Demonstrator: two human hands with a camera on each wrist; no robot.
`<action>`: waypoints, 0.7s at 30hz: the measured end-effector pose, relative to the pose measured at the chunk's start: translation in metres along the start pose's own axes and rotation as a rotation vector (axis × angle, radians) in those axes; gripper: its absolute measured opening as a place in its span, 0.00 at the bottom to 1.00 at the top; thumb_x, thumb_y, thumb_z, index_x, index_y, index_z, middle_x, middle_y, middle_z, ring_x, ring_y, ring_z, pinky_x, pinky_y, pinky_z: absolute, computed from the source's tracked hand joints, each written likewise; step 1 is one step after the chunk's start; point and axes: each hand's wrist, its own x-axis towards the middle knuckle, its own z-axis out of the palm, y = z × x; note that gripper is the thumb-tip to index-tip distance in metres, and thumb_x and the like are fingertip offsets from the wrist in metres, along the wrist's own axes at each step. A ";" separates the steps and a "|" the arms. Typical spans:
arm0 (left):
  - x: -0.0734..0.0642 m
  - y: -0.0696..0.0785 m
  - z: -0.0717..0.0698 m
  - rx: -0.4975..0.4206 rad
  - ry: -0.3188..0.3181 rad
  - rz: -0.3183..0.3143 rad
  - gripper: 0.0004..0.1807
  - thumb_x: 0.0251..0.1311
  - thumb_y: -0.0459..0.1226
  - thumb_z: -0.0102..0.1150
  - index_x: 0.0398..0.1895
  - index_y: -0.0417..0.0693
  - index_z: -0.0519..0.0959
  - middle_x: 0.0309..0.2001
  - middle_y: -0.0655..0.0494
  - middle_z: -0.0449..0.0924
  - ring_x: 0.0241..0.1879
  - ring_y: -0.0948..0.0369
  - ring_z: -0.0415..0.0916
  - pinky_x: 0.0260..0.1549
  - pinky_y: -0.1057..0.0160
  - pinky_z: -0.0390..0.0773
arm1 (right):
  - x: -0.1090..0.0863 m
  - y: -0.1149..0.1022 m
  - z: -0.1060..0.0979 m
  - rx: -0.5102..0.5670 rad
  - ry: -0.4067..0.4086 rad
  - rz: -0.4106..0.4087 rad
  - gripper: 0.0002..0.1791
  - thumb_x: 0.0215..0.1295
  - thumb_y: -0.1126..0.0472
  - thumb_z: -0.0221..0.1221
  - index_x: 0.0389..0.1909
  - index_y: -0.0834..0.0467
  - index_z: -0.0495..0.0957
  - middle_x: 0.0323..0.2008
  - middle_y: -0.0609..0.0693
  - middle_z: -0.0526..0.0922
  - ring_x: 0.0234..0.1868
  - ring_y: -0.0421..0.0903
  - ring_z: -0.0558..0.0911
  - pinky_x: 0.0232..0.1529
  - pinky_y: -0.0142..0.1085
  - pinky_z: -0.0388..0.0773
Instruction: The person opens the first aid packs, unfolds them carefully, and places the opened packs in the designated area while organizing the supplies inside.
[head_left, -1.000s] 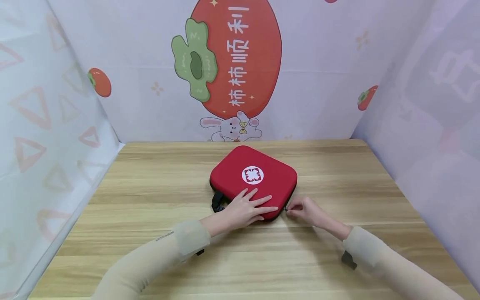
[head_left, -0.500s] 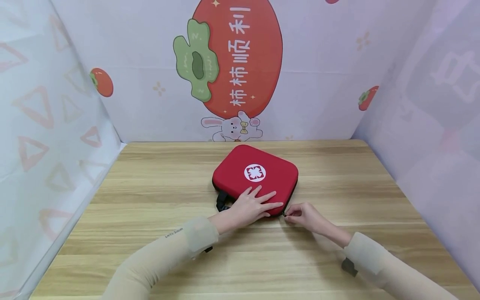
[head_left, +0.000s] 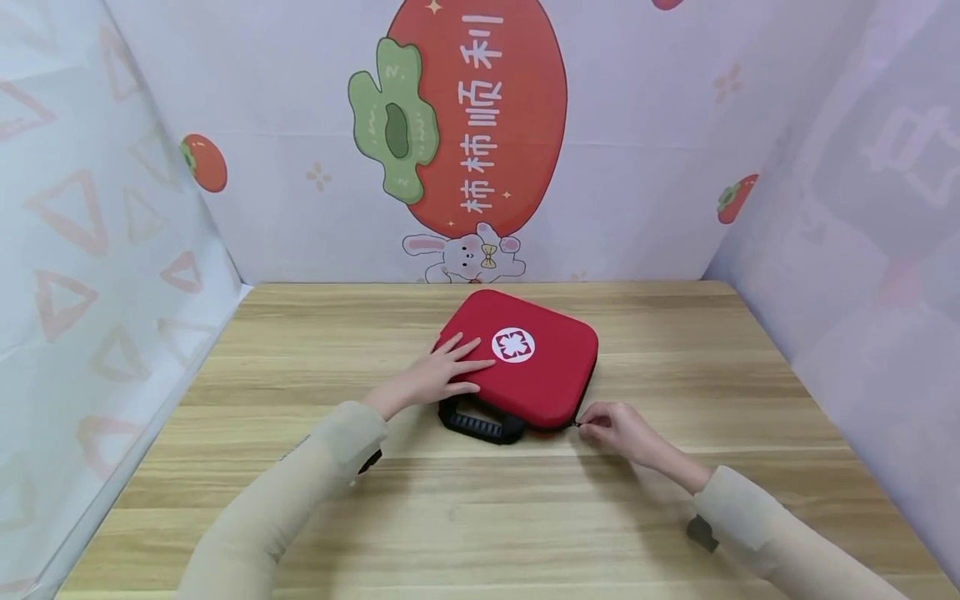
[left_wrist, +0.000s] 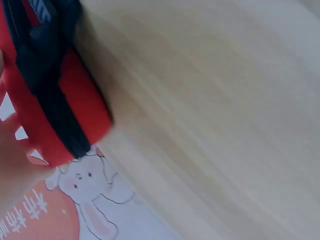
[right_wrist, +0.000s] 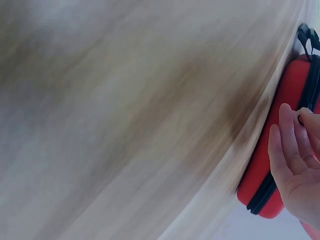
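Note:
A red zippered first-aid case (head_left: 543, 367) with a round white cross emblem lies on the wooden table. Its black carrying handle (head_left: 480, 427) points toward the person. The left hand (head_left: 435, 375) rests on the left part of the lid, fingers spread. At the near right corner, the right hand (head_left: 618, 429) pinches the small zipper pull (head_left: 576, 424) between thumb and finger. In the right wrist view, the black zipper band (right_wrist: 262, 192) runs along the side of the case behind the right hand (right_wrist: 295, 155). The left wrist view shows the case's side and its zipper band (left_wrist: 62, 120).
The wooden table (head_left: 315, 350) ends at a white back curtain (head_left: 637, 167) printed with a big persimmon and a rabbit. Patterned white side curtains (head_left: 97, 275) flank the table.
The left hand has moved left across the lid, from the near right part to the left side, uncovering the handle. The right hand keeps pinching the zipper pull near the corner; the case has shifted slightly right.

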 end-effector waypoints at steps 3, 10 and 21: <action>-0.004 -0.007 0.003 0.004 0.031 0.020 0.30 0.55 0.54 0.50 0.63 0.66 0.60 0.67 0.54 0.51 0.66 0.49 0.43 0.58 0.41 0.45 | -0.001 0.004 -0.004 -0.019 0.015 -0.018 0.03 0.51 0.72 0.60 0.28 0.65 0.79 0.28 0.51 0.81 0.30 0.41 0.78 0.35 0.32 0.76; -0.018 -0.001 0.005 0.022 0.084 0.069 0.30 0.55 0.45 0.56 0.62 0.62 0.63 0.64 0.56 0.58 0.64 0.52 0.50 0.58 0.43 0.49 | -0.001 0.018 -0.014 0.002 0.065 -0.030 0.03 0.51 0.75 0.58 0.28 0.69 0.78 0.28 0.56 0.81 0.31 0.48 0.79 0.34 0.33 0.76; -0.046 0.021 0.015 0.033 0.177 0.221 0.28 0.53 0.35 0.58 0.60 0.54 0.67 0.61 0.55 0.64 0.60 0.53 0.60 0.57 0.45 0.55 | 0.007 0.034 -0.033 -0.043 0.108 0.033 0.04 0.52 0.76 0.56 0.28 0.70 0.78 0.28 0.57 0.81 0.33 0.49 0.79 0.36 0.38 0.76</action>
